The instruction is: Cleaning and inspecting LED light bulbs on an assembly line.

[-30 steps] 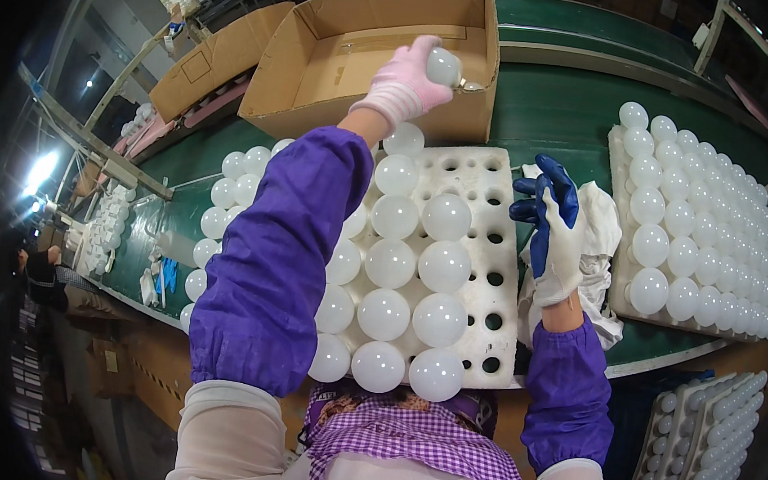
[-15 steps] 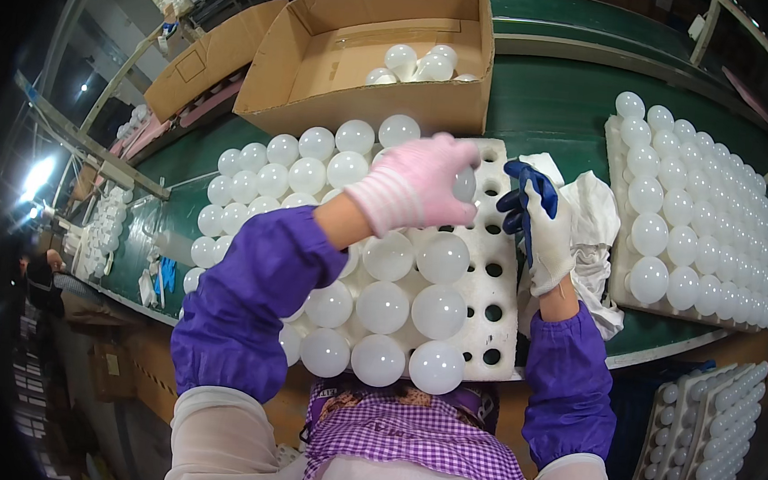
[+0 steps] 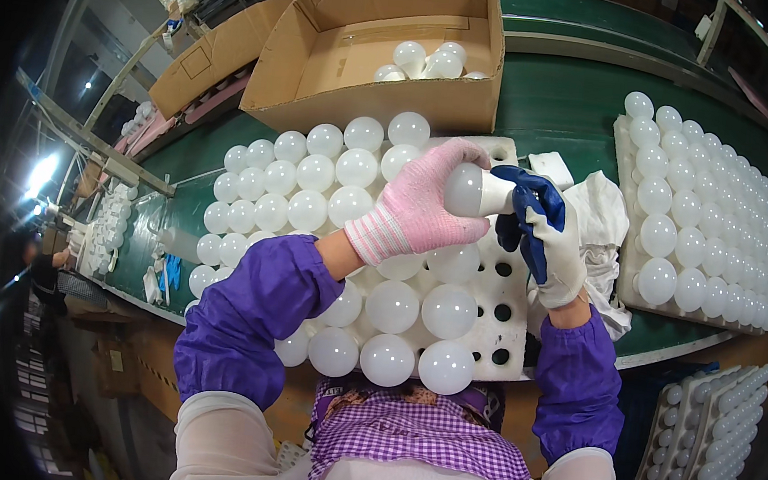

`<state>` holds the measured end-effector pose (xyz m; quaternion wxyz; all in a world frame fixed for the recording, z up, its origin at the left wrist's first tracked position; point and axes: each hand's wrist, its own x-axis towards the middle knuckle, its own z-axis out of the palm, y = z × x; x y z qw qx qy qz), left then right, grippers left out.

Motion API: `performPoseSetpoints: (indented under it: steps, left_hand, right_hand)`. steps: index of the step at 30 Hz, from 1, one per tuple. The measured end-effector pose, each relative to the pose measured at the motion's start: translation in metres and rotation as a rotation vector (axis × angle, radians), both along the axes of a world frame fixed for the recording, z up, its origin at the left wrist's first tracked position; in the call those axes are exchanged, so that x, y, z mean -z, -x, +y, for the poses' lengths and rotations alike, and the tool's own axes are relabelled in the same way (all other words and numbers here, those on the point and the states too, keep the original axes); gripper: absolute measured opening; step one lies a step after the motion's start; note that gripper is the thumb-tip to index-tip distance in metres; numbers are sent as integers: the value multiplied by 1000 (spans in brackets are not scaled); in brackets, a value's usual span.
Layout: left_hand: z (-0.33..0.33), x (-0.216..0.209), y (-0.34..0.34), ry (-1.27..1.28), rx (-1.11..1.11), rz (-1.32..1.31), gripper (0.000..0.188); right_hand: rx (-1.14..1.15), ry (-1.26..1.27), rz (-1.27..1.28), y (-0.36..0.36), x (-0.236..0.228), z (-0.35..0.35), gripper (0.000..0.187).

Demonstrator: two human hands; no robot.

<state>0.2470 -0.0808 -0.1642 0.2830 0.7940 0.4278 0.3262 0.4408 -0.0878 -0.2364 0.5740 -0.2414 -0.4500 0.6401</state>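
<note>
My left hand [image 3: 428,198], in a pink knitted glove, is closed around the frosted globe of a light bulb [image 3: 464,190]. The bulb lies sideways, its white neck pointing right. At the neck's end the fingers of my right hand [image 3: 547,235], in a white glove with dark blue coating, curl around the base, which they hide. Both hands are above a white foam tray [image 3: 501,362] with round holes. Rows of upright bulbs [image 3: 392,307] fill its left part, while holes show along its right edge.
Behind the tray, a cardboard box [image 3: 368,99] holds several loose bulbs [image 3: 443,64]. White cloths [image 3: 597,221] lie right of my hands. Farther right is another full bulb tray [image 3: 675,209]. Stacked trays [image 3: 702,445] stand below the green table [image 3: 562,101].
My right hand has closed in on the bulb's base. The bulb, held in my left hand, now lies in plain sight between both hands. The view has shifted slightly.
</note>
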Motion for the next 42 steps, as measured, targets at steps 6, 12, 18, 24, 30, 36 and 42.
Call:
performPoseSetpoints:
  steps: [6,12,18,24,30,36,42]
  left_hand:
    - [-1,-4,-4,448,-45,-219,52]
    - [6,-10,5,832,108,-435,47]
    - [4,-23,8,802,159,-285,54]
    - [6,6,-1,36,44,-139,60]
    - [6,-18,11,875,-83,-434,53]
    - [15,-13,24,1178,-15,-669,55]
    - [22,2,17,301,145,-271,69]
  right_hand:
    - [95,76,-60,-1,-13,-9,27]
    - [183,-44,-129,1,-17,-12,26]
    - [283,-258,-209,-1,-18,-12,33]
    - [-7,56,78,-2,-8,-1,34]
    - [77,-129,7,8,-12,-3,37]
    - [247,-610,-405,4,-2,6,38]
    - [223,-253,-266,9,-14,4,38]
